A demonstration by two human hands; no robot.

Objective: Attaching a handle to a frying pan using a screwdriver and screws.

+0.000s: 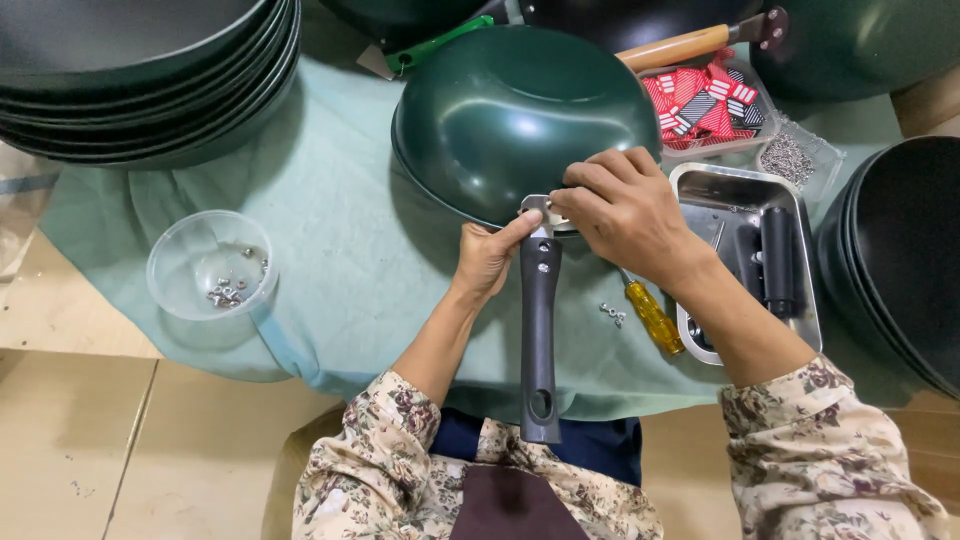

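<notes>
Right now the dark green wok [510, 110] lies upside down on the bench, its glossy domed bottom facing up. A long black handle [540, 330] runs from its rim toward me, joined by a small metal bracket [540, 208]. My left hand [487, 258] has its fingers closed around the handle just below the wok; my right hand [625, 208] pinches at the bracket, its fingers bent tight. The bench wears a pale green cloth [330, 230]. Right of the wok sits a steel tray [735, 190]; left of it, a clear plastic bowl [205, 265] of small nuts.

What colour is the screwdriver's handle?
Yellow-amber; the screwdriver lies by the right hand, seen in the head view.
</notes>
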